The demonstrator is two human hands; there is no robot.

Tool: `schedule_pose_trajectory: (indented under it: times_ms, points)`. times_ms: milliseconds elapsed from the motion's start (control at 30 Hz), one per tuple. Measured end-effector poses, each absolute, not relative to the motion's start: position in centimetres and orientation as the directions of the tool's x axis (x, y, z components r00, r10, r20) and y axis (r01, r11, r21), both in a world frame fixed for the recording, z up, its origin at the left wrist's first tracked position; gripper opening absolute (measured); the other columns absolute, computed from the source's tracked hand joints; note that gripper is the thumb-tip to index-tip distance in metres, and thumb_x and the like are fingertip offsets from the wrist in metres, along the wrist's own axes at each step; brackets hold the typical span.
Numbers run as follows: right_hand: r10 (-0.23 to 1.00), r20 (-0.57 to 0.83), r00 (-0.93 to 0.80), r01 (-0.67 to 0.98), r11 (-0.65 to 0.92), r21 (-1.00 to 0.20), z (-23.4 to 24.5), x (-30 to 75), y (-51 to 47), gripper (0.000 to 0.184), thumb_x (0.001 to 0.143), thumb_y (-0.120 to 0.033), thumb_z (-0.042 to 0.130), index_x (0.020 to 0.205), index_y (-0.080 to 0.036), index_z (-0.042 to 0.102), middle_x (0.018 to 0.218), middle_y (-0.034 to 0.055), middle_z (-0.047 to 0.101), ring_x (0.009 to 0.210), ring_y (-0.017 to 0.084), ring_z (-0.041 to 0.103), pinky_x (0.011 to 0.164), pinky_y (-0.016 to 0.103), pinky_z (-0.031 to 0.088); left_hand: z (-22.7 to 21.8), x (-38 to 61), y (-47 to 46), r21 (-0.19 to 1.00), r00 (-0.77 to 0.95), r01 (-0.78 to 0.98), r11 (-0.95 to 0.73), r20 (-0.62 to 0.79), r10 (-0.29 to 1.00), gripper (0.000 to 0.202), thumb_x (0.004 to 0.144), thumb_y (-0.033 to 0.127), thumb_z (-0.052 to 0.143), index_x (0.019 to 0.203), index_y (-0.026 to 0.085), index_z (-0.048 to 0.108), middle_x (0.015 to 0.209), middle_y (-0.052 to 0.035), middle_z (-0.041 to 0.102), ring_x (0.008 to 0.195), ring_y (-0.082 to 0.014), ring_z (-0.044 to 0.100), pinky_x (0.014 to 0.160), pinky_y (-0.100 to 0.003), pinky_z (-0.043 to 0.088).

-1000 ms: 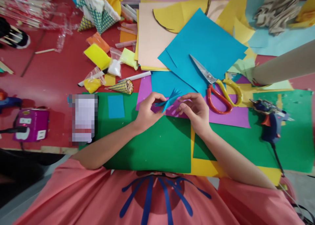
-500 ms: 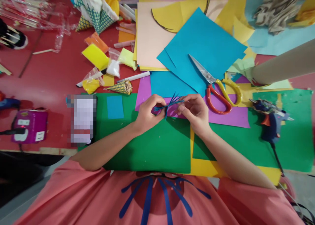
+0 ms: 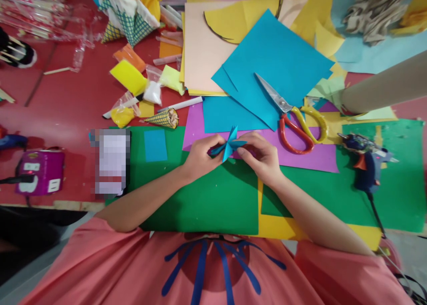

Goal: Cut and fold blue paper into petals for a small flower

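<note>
Between my hands is a folded blue paper flower [image 3: 230, 145] with pointed petals spread out like a star. My left hand [image 3: 204, 157] pinches its left side between thumb and fingers. On the other side, my right hand [image 3: 263, 156] has thumb and forefinger closed on a petal tip. Both hands hover over a purple sheet [image 3: 300, 158] and a green sheet [image 3: 200, 202]. Left of them lies a small blue paper rectangle [image 3: 155, 145]. Scissors [image 3: 283, 107] with one red and one yellow handle rest right of my right hand, partly on blue sheets [image 3: 276, 60].
A glue gun [image 3: 368, 167] lies on the right, its cord running toward the front edge. At left are a blurred phone [image 3: 113, 162] and a purple box [image 3: 40, 171]. A small checked cone [image 3: 163, 118], a white marker [image 3: 187, 103] and clay packets [image 3: 130, 77] lie beyond.
The paper flower has turned from nearly edge-on to showing its broad petals. My right hand has shifted slightly left and down, still pinching the flower.
</note>
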State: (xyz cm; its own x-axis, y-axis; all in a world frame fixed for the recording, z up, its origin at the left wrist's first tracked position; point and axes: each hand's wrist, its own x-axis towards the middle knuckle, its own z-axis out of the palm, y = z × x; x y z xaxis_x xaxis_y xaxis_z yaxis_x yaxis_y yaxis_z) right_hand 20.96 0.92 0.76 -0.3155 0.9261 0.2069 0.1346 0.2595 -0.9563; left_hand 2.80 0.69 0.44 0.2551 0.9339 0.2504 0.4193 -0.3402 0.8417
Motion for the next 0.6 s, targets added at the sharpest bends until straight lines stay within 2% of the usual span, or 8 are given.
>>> schedule_pose_trajectory:
  times_ms: [200,300,433,500,600]
  points:
    - [0.902,0.266,-0.339,0.227,0.352,-0.908,0.1,20.8,0.9,0.028,0.076,-0.025,0.069,0.103,-0.025,0.058,0.094,0.0045,0.058,0.093,0.02,0.055,0.077,0.037,0.048,0.0,2.5,0.9,0.955,0.24,0.243,-0.168,0.109,0.965,0.019,0.081,0.035,0.062,0.074,0.019,0.055,0.068,0.0027,0.06,0.061,-0.0101,0.054,0.055,-0.021,0.043]
    - [0.924,0.214,-0.318,0.202,0.286,-0.937,-0.3,20.6,0.7,0.027,0.079,-0.026,0.068,0.103,-0.024,0.056,0.091,0.0026,0.06,0.086,0.018,0.058,0.074,0.034,0.049,-0.3,2.5,0.9,0.966,0.246,0.214,-0.147,0.092,0.965,0.018,0.081,0.034,0.063,0.076,0.019,0.055,0.071,0.0023,0.06,0.064,-0.0109,0.055,0.058,-0.022,0.045]
    - [0.952,0.131,-0.276,0.119,0.169,-0.978,-0.5,20.5,0.4,0.021,0.082,-0.026,0.064,0.101,-0.023,0.058,0.096,0.0029,0.066,0.086,0.017,0.063,0.077,0.034,0.051,-0.5,2.7,0.7,0.949,0.26,0.246,-0.2,0.134,0.956,0.019,0.08,0.034,0.065,0.078,0.019,0.053,0.073,0.0025,0.06,0.067,-0.0106,0.058,0.061,-0.022,0.046]
    - [0.962,0.112,-0.251,0.126,0.147,-0.981,-0.3,20.5,0.4,0.018,0.081,-0.025,0.063,0.099,-0.023,0.059,0.097,0.0039,0.067,0.089,0.017,0.064,0.08,0.034,0.052,-0.6,2.8,0.8,0.936,0.211,0.263,-0.235,0.182,0.96,0.025,0.078,0.036,0.068,0.089,0.021,0.052,0.08,0.0013,0.061,0.071,-0.011,0.06,0.064,-0.022,0.049]
    - [0.965,0.116,-0.235,0.132,0.149,-0.98,-0.2,20.6,0.5,0.017,0.081,-0.019,0.06,0.098,-0.022,0.061,0.099,0.0049,0.068,0.094,0.018,0.064,0.082,0.036,0.052,-0.6,2.8,0.9,0.889,0.116,0.327,-0.321,0.3,0.947,0.048,0.073,0.039,0.073,0.111,0.024,0.047,0.102,-0.0048,0.059,0.084,-0.0138,0.061,0.073,-0.026,0.052]
